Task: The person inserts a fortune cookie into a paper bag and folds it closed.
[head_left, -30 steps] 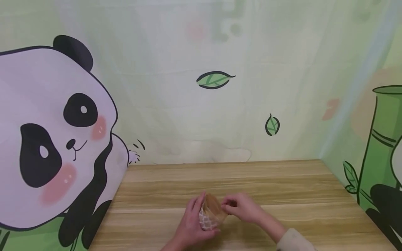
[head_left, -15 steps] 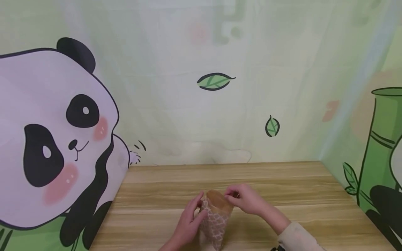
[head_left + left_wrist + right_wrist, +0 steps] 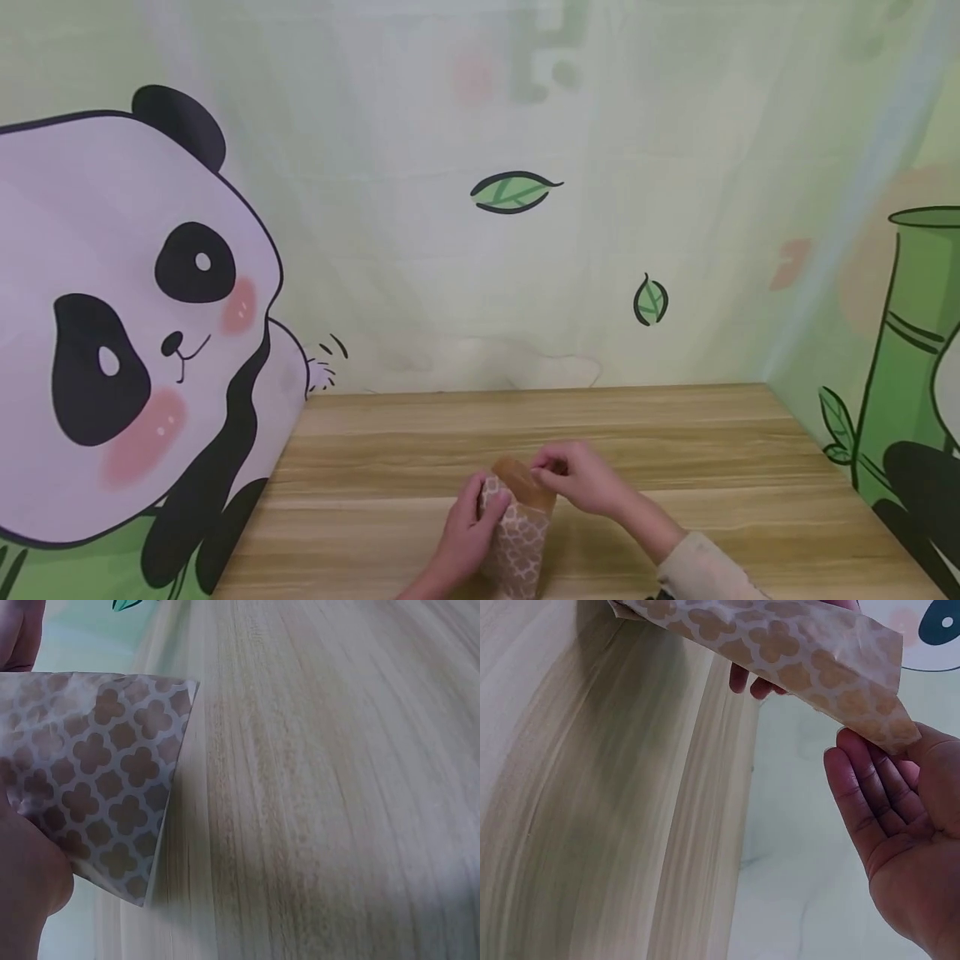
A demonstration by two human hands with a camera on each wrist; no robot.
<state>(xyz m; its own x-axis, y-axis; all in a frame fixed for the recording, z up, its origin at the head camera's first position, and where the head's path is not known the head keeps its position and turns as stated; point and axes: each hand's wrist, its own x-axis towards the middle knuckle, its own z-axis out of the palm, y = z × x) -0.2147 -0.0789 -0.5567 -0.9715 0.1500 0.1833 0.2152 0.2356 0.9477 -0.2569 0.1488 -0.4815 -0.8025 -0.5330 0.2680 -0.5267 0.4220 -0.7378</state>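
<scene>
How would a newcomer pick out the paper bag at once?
Find the wooden table right of the big painted panda. Low in the head view, the paper bag is between the left hand, which grips its side, and the right hand, which pinches its upper end. White lattice over light brown sets it apart from the streaked wood.

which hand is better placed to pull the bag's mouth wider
Probably the right hand: it pinches a top corner of the bag, while the left hand grips the opposite side and could steady it.
</scene>
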